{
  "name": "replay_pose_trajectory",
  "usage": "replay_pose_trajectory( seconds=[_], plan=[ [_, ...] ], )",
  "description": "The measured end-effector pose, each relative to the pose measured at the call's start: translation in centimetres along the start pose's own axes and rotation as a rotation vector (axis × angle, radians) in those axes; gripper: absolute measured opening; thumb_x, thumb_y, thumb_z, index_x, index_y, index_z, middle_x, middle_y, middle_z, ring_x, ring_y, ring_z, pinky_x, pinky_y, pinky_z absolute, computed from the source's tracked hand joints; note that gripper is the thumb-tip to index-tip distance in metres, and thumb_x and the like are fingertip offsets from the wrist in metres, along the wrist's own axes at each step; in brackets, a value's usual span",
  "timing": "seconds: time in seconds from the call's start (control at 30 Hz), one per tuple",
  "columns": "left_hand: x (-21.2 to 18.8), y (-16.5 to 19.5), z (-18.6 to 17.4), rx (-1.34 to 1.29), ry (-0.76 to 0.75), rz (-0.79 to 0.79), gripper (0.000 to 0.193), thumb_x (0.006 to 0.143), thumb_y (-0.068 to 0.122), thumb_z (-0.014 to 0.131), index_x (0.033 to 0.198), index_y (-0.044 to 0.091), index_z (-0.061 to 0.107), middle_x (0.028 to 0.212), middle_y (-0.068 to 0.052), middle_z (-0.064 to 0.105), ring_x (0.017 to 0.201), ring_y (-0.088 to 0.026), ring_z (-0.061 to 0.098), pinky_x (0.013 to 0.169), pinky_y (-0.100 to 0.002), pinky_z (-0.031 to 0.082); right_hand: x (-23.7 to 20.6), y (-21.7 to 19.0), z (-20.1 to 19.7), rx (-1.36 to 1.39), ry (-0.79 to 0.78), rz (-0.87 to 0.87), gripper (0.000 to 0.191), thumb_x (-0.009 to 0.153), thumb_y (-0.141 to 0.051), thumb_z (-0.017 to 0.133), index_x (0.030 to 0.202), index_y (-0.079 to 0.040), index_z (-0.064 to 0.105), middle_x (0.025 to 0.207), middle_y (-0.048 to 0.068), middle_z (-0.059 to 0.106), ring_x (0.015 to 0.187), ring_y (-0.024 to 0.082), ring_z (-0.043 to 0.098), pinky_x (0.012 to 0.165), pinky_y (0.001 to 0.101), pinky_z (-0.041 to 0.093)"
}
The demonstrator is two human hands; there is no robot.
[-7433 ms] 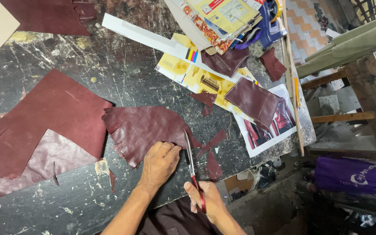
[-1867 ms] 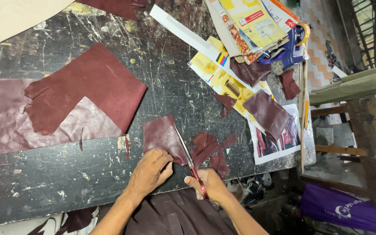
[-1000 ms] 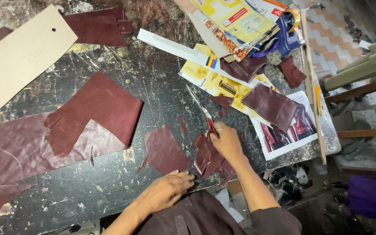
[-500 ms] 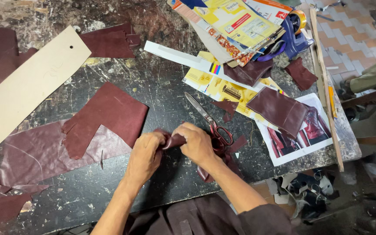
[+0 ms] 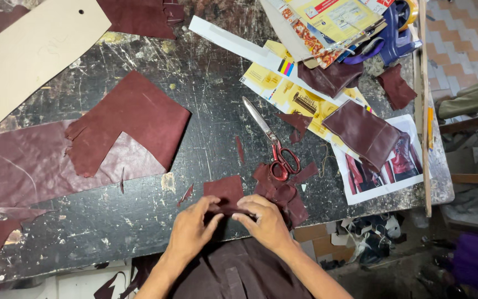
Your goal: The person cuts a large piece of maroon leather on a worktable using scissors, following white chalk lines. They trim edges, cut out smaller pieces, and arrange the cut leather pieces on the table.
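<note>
A dark, scratched worktable (image 5: 211,111) is seen from above, strewn with maroon leather. The largest sheet (image 5: 34,166) is spread at the left edge, and an L-shaped cut piece (image 5: 131,119) is laid over it. A long tan cardboard strip (image 5: 26,55) is laid slantwise at the top left. At the top right, a stack of printed papers (image 5: 311,33) is heaped with further leather scraps on and around it; no container is seen on the table. Red-handled scissors (image 5: 272,147) are left lying closed, just above a small heap of offcuts (image 5: 283,191).

A small square leather piece (image 5: 225,194) is held at the near edge of the table. Its lower edge is pinched from both sides: by the left hand (image 5: 192,235) and by the right hand (image 5: 266,221), fingertips pressed together on the leather, thumbs nearly meeting. Both forearms are brought up from below, palms down.
</note>
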State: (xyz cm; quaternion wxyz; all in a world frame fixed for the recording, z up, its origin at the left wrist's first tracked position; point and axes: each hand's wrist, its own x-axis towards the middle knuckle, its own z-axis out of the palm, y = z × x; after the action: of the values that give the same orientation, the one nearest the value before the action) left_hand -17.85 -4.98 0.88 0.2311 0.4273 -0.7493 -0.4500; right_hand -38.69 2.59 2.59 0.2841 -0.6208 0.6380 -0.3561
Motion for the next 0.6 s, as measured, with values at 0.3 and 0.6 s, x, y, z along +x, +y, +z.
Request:
replay_pose_trajectory(
  seconds=[0.3,0.6],
  plan=[
    [1.4,0.2,0.1,0.067,0.189,-0.272,0.043,0.079,0.026,0.083,0.112,0.007,0.062,0.085,-0.011,0.079,0.062,-0.027,0.073,0.062,-0.040,0.055,2.8,1.0,2.1,-0.112,0.171,0.478,0.035,0.072,-0.032,0.089,0.090,-0.006,0.073,0.081,0.008,0.079,0.069,0.020,0.076,0.063,0.0336,0.056],
    [2.0,0.2,0.1,0.082,0.192,-0.334,0.050,0.077,0.027,0.084,0.112,0.005,0.057,0.078,-0.008,0.077,0.062,-0.028,0.074,0.062,-0.042,0.057,3.7,-0.5,2.2,-0.189,0.174,0.558,0.039,0.068,-0.034,0.091,0.089,-0.008,0.071,0.077,0.005,0.079,0.069,0.021,0.076,0.064,0.0340,0.056]
  ],
)
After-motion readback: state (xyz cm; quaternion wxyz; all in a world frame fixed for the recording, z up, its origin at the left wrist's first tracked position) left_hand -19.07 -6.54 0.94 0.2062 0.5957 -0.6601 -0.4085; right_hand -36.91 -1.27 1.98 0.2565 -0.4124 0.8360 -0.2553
